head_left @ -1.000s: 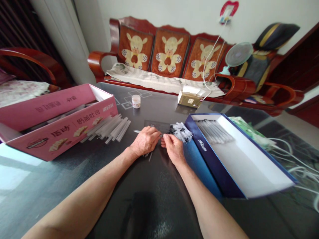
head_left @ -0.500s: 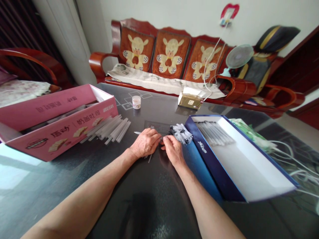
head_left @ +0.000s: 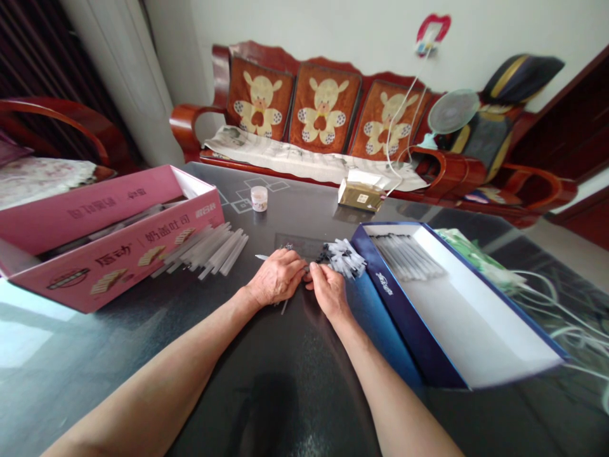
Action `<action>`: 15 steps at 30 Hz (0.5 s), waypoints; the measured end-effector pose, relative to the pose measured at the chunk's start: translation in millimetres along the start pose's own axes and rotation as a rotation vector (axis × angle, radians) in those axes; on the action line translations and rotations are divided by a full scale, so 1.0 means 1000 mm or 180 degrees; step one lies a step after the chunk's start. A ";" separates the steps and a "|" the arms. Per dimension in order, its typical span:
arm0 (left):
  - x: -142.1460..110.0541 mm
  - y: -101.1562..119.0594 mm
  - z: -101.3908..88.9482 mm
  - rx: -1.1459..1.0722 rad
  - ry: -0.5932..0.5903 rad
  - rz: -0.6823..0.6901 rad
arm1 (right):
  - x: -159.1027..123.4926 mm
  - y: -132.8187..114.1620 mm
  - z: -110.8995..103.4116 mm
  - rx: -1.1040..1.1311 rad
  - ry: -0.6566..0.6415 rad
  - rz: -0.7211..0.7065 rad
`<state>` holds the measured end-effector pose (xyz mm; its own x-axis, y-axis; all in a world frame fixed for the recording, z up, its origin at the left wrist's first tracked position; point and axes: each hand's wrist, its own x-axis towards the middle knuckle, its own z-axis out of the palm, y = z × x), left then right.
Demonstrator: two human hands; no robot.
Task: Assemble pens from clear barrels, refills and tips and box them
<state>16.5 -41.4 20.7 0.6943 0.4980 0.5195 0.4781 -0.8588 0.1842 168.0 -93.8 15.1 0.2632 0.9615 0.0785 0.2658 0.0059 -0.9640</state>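
Observation:
My left hand (head_left: 277, 277) is closed, its fingers curled over the dark table. A pale, pointed tube end (head_left: 261, 257) sticks out on its left side, and a thin clear stick (head_left: 284, 307) shows below the palm. My right hand (head_left: 328, 289) is closed in a pinch, its fingertips meeting those of the left. Whatever lies between the fingertips is small and mostly hidden. Just beyond the right hand is a pile of short clear and black pieces (head_left: 349, 259). Small clear bits (head_left: 287, 246) show behind the left knuckles.
Translucent tubes (head_left: 214, 251) lie against a pink box (head_left: 128, 251) at left. On the right, a blue-edged box (head_left: 404, 311) holds a row of clear tubes (head_left: 406, 257). A small jar (head_left: 259, 198) and a tissue box (head_left: 360, 193) stand farther back. White cables (head_left: 571, 304) run along the right.
The camera view has shifted slightly. Both hands stay together in nearly the same place, with only slight finger movement.

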 end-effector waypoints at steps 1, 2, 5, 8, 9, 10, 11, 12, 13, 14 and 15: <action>0.000 0.000 0.000 -0.0007 -0.0003 0.0009 | 0.000 0.000 0.000 -0.0031 0.0046 0.0040; 0.000 0.000 0.001 -0.0010 0.0003 0.0015 | 0.000 -0.001 0.001 -0.0040 0.0095 0.0080; 0.000 -0.001 0.002 -0.0018 0.0042 0.0013 | 0.000 -0.002 0.001 0.0000 0.0137 0.0080; -0.001 -0.001 0.002 -0.0039 0.0041 0.0013 | 0.000 -0.002 0.001 0.0036 0.0001 -0.0020; -0.001 -0.001 0.002 -0.0051 0.0028 0.0026 | 0.000 -0.001 0.000 0.0031 -0.0027 -0.0023; -0.001 -0.001 0.002 -0.0063 0.0016 0.0042 | 0.000 0.000 0.000 0.0015 -0.0035 -0.0019; -0.001 -0.002 0.002 -0.0075 0.0006 0.0058 | 0.000 0.001 0.000 -0.0011 -0.0018 -0.0014; -0.001 -0.002 0.002 -0.0084 0.0004 0.0069 | 0.000 0.001 0.000 -0.0041 0.0029 -0.0014; -0.001 -0.002 0.002 -0.0090 0.0010 0.0073 | 0.001 0.002 0.001 -0.0070 0.0075 -0.0033; -0.001 -0.002 0.002 -0.0094 0.0018 0.0073 | 0.001 0.002 0.001 -0.0090 0.0091 -0.0069; -0.001 -0.002 0.002 -0.0094 0.0028 0.0076 | 0.001 0.003 0.001 -0.0094 0.0066 -0.0113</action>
<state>15.8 -39.9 18.4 0.7005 0.4765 0.5314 0.4453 -0.8736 0.1964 168.3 -93.2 12.3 0.2723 0.9549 0.1181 0.3025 0.0316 -0.9526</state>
